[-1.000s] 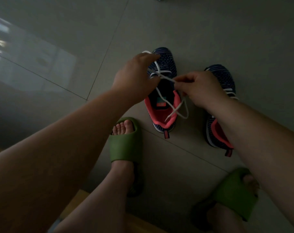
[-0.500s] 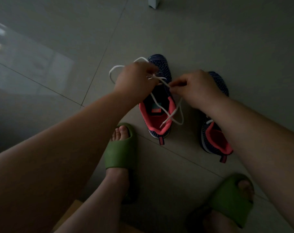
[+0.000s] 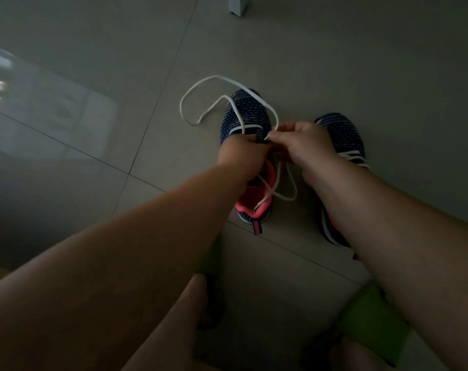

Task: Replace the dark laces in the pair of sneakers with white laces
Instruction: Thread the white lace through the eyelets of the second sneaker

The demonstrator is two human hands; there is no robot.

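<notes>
Both hands (image 3: 275,149) pinch white lace (image 3: 214,88) over sneaker (image 3: 247,113).

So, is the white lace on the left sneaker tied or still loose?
Loose. The white lace loops free over the floor beyond the left sneaker; both ends hang untied.

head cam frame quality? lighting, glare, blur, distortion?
Head view: dim and underexposed, forearms in shadow; window glare on the floor tiles at left; wide-angle bend in the tile lines; soft overall, yet the white lace and left sneaker read clearly; left hand and right hand slightly blurred.
</notes>
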